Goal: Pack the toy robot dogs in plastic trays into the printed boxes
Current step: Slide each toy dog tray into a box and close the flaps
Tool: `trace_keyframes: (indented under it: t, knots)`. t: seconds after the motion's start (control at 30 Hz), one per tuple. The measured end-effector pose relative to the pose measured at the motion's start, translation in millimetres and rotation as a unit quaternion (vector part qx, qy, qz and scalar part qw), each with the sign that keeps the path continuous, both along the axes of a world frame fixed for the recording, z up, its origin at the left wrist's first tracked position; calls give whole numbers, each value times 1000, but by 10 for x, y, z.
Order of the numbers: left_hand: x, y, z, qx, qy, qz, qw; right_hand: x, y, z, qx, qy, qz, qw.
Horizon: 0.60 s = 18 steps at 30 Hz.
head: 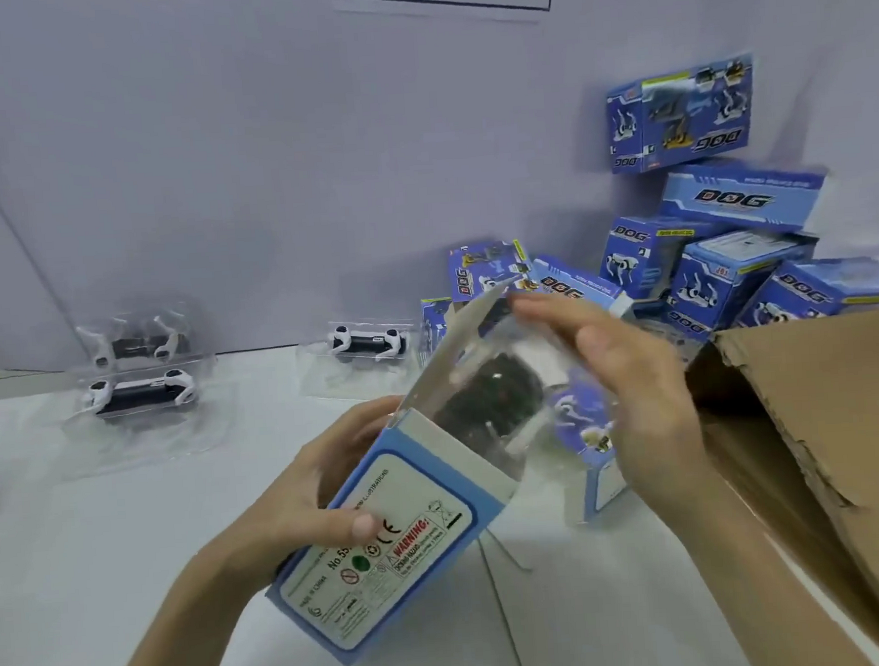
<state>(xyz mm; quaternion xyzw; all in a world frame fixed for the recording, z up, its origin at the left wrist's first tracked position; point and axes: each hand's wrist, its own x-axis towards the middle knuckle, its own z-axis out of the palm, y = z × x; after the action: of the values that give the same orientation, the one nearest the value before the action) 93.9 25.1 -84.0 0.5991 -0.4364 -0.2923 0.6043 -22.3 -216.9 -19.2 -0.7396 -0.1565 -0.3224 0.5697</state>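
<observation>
My left hand (314,500) grips a blue and white printed box (389,547) tilted above the table, its open end pointing up and away, thumb lying on the label side. A clear plastic tray with a dark toy robot dog (493,406) sticks out of that open end, blurred by motion. My right hand (631,388) is on the tray's far right side with fingers straight and spread. On the table at the left lie more trays with black and white dogs: a stack of two (139,371) and a single one (368,343).
A heap of printed blue boxes (721,264) stands at the back right against the wall, one (678,112) high up. A brown cardboard carton (819,438) with a torn flap fills the right edge. Another blue box (594,452) stands just behind my right hand.
</observation>
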Motion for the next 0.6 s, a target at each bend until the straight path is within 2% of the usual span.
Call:
trace_keyframes:
  t: [0.1,0.17,0.23,0.37,0.5,0.53,0.6]
  knots:
    - [-131,-138,-55,-36,59,-15,997,96,57,17,-225,121,85,963]
    - [-178,-151,-142,-50,114,-14,992,143,-20,88,-275,161,102,942]
    - [-225,-111,-209,-57,134,35,989,167,-88,174,-280,181,117,935]
    - [-269,108,-226,-30,89,254,963,186,52,176,-361,141,97,917]
    - [-419,262,-280,-54,42,350,934,171,375,127,-485,94,28,869]
    - [-481,254,-289,-60,21,390,919,163,476,112,-508,75,6,858]
    - [-604,199,-284,-78,-44,485,870,141,651,78,-496,74,-18,865]
